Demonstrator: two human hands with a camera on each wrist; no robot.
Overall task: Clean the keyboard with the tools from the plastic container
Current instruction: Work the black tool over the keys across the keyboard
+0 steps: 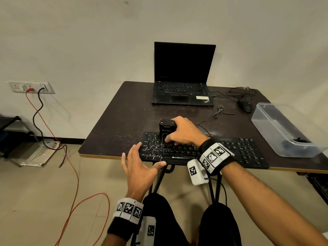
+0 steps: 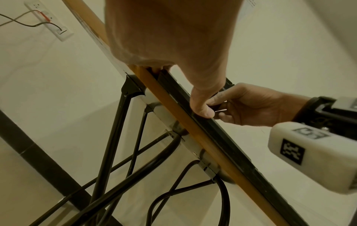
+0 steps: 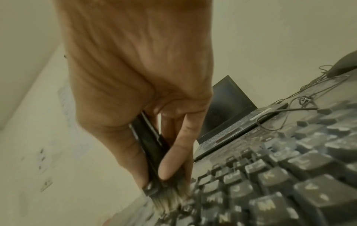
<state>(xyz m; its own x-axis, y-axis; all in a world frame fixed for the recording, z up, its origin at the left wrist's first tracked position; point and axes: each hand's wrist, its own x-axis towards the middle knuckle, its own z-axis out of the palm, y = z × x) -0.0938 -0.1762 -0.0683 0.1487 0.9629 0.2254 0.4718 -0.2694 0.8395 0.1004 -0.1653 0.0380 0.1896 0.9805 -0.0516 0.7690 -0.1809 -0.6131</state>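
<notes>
A: Pale bristles (image 3: 170, 200) are pressed down among the keys on the left half of the keyboard (image 1: 204, 150), which lies along the near edge of the bench (image 1: 124, 118). How is the brush (image 1: 166, 132) held?

B: It is gripped upright in the right hand (image 1: 184, 132), thumb on the near face, fingers curled round the far side and reaching low toward the bristles. So low a grip is probably chosen so that the tuft can be steered between the keys.

A: And the left hand (image 1: 140, 167)?

B: Nothing is grasped by it. The fingers are spread and fairly straight at the keyboard's left end, the thumb laid against its front edge. The keyboard is likely being steadied that way, so that it is not shifted by the brushing.

A: What can be counted?

B: One external keyboard, one brush, two hands. One plastic container (image 1: 284, 128) is seen to the right, open, with something dark left at its near end; what it is cannot be told. One laptop (image 1: 182, 75) and one mouse (image 1: 245, 105) are set further back.
</notes>
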